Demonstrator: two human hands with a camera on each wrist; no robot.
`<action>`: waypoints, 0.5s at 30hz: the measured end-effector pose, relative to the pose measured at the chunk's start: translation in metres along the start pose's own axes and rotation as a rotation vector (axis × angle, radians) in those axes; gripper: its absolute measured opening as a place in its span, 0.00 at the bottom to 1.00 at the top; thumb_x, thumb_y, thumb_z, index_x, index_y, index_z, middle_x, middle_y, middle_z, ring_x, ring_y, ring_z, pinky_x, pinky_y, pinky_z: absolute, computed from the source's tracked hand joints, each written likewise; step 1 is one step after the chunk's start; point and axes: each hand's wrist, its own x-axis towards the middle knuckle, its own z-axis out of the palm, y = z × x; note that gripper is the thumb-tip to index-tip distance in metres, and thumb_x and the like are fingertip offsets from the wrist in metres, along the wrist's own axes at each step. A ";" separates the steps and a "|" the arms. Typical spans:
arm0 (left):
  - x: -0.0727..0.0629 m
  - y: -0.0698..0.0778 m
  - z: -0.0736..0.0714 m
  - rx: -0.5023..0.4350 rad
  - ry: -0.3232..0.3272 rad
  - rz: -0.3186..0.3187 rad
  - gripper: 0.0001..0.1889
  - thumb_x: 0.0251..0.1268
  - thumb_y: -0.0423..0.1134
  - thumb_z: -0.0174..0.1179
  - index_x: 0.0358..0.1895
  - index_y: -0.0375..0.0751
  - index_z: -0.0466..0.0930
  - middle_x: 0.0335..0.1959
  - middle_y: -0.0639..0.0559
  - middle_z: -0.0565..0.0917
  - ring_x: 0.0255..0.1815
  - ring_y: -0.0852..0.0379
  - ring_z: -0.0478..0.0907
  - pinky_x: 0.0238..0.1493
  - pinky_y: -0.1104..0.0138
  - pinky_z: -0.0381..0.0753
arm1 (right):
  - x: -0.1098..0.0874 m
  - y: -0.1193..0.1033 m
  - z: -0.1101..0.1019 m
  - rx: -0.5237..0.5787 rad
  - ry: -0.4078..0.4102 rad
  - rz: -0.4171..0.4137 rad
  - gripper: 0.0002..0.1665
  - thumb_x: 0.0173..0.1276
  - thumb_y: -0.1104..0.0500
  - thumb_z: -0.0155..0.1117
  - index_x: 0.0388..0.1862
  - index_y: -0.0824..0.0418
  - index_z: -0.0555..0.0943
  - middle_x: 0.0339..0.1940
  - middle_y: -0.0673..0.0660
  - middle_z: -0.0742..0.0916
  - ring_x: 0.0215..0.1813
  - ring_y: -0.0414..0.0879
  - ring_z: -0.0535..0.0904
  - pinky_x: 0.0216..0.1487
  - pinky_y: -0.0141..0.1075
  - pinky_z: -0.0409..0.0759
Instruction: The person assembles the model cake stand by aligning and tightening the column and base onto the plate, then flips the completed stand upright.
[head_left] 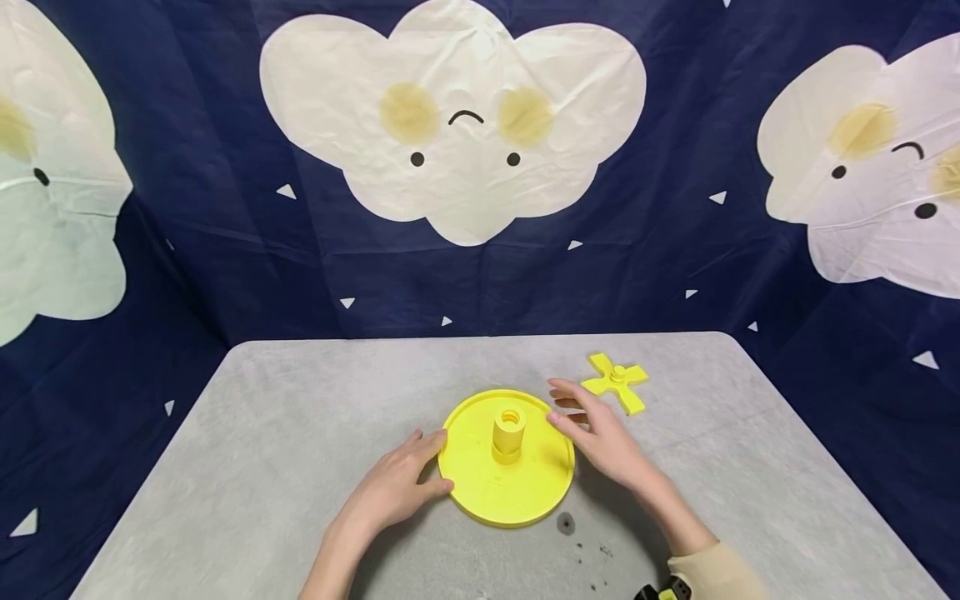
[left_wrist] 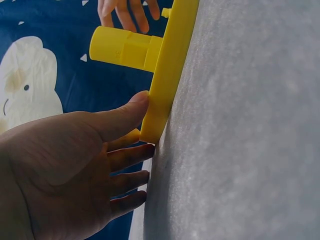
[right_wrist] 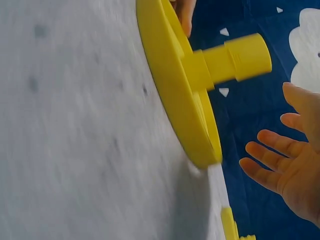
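Note:
A yellow round disc with a raised rim (head_left: 472, 483) lies flat on the table. From its middle rises a short hollow yellow post (head_left: 510, 429), seen side-on in both wrist views. My left hand (head_left: 397, 483) is at the disc's left side, thumb and fingertips touching the rim; in the left wrist view its fingers (left_wrist: 125, 182) are fairly straight. At the disc's upper right, my right hand (head_left: 603, 437) hovers with nothing in it, and in the right wrist view its fingers (right_wrist: 272, 155) are spread apart from the disc. Beyond it lies a yellow four-armed cross piece (head_left: 617, 381) with a small central knob.
The grey table (head_left: 247, 467) has a dark round spot (head_left: 566, 523) and small specks near the disc's front right. Dark blue cloth (head_left: 225, 233) with white clouds hangs around the back and sides. A black wrist device (head_left: 663, 590) shows by the right sleeve.

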 end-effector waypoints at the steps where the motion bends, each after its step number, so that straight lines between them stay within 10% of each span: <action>1: 0.000 0.000 0.000 0.000 0.002 0.002 0.37 0.66 0.49 0.69 0.76 0.40 0.69 0.77 0.46 0.72 0.82 0.36 0.60 0.80 0.39 0.62 | 0.000 0.002 -0.004 -0.017 0.007 0.002 0.32 0.77 0.52 0.63 0.76 0.57 0.70 0.67 0.66 0.82 0.66 0.62 0.81 0.63 0.56 0.84; 15: 0.000 -0.002 0.000 0.010 0.002 0.008 0.37 0.67 0.50 0.68 0.76 0.40 0.69 0.77 0.46 0.72 0.82 0.37 0.60 0.80 0.39 0.62 | 0.001 0.039 -0.045 -0.222 0.116 0.053 0.28 0.74 0.58 0.66 0.71 0.60 0.74 0.56 0.65 0.88 0.52 0.54 0.88 0.49 0.37 0.88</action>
